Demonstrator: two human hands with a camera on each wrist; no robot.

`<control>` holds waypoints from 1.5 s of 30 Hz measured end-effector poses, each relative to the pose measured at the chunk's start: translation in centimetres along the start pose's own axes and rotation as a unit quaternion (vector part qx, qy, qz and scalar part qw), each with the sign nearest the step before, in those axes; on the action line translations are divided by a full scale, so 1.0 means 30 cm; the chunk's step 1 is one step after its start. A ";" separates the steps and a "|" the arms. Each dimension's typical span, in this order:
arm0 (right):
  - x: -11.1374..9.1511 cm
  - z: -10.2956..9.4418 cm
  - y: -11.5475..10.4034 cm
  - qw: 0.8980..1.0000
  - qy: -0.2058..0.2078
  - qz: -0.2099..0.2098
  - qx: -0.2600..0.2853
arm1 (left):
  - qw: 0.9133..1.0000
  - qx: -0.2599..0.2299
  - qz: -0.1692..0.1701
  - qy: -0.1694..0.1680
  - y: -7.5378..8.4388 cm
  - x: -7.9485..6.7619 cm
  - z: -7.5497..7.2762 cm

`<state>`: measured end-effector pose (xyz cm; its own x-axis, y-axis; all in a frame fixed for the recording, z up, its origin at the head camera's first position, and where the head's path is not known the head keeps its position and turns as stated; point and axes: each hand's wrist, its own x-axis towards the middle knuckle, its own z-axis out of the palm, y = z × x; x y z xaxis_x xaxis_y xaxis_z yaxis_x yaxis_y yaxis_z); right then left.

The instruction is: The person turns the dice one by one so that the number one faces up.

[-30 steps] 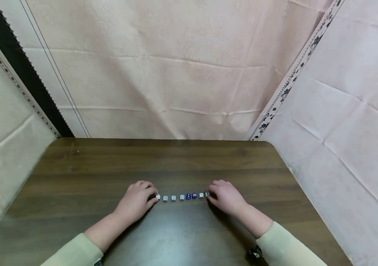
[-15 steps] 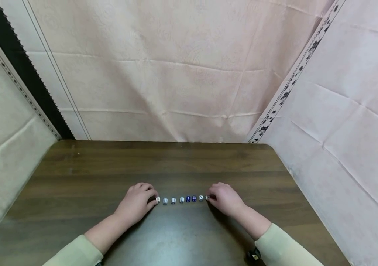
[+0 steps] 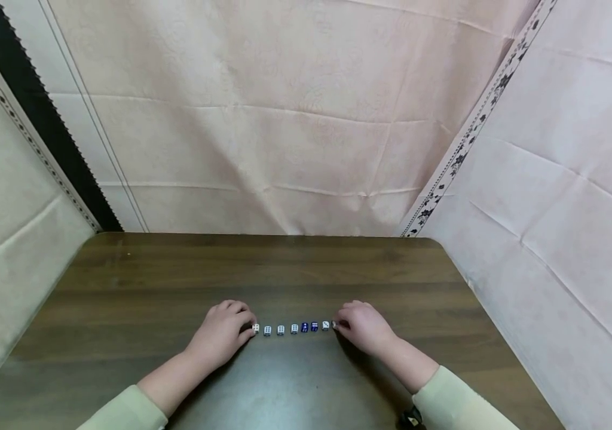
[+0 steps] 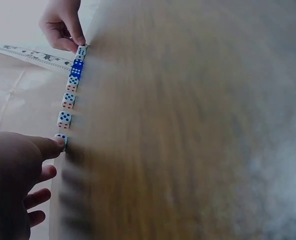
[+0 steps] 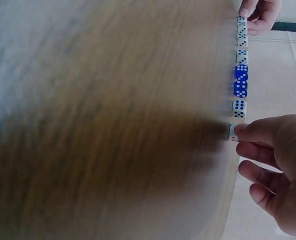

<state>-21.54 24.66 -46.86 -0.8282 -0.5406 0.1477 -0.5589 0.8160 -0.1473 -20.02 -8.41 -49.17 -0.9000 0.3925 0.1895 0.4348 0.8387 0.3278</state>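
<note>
A row of small dice runs left to right across the wooden table (image 3: 284,382). My left hand (image 3: 222,331) pinches the white die (image 3: 256,328) at the left end, its thumb on the near side in the left wrist view. At the right end, my right hand (image 3: 366,327) pinches another white die (image 5: 233,132), mostly covered by the fingertips in the head view. Between the hands stand white dice (image 3: 281,329) with small gaps, two blue dice (image 3: 309,326) side by side, and one more white die (image 3: 325,325) just left of the right hand's die.
Pale cloth hangs behind the table (image 3: 284,149) and on both sides. The table's far edge lies beyond the dice. A dark device (image 3: 410,418) is strapped below the right sleeve (image 3: 453,397).
The head view has tilted up slightly, so everything sits lower in it. The right hand's die is a little closer to its neighbour and more covered by fingers. The left hand keeps its place.
</note>
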 end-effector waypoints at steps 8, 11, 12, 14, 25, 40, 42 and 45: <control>-0.002 0.003 -0.001 1.000 0.003 -0.002 0.005 | 1.000 0.005 -0.001 -0.001 0.001 -0.001 0.001; -0.003 0.001 -0.004 1.000 0.007 -0.008 0.007 | 1.000 0.008 -0.004 -0.004 -0.001 0.001 0.005; -0.003 0.000 -0.004 1.000 0.009 -0.011 0.006 | 1.000 0.009 -0.003 -0.004 -0.001 0.001 0.006; -0.002 -0.001 -0.005 1.000 0.013 -0.016 0.002 | 1.000 0.010 -0.003 -0.002 -0.002 0.002 0.007; 0.009 -0.008 -0.009 1.000 0.015 -0.019 -0.006 | 1.000 0.012 -0.001 0.005 -0.004 0.001 0.004; 0.009 -0.007 -0.008 0.999 -0.033 0.014 -0.017 | 1.000 0.008 0.001 0.004 0.001 -0.004 0.007; 0.008 -0.005 -0.007 0.999 -0.033 0.014 -0.021 | 1.000 0.008 0.002 0.006 -0.001 -0.004 0.008; 0.007 -0.001 -0.008 0.999 -0.031 0.012 -0.027 | 1.000 0.007 0.002 0.008 -0.004 -0.003 0.009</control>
<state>-21.59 24.36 -46.75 -0.8433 -0.5308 0.0844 -0.5371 0.8378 -0.0975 -19.98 -8.44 -49.46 -0.8975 0.3901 0.2056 0.4381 0.8422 0.3144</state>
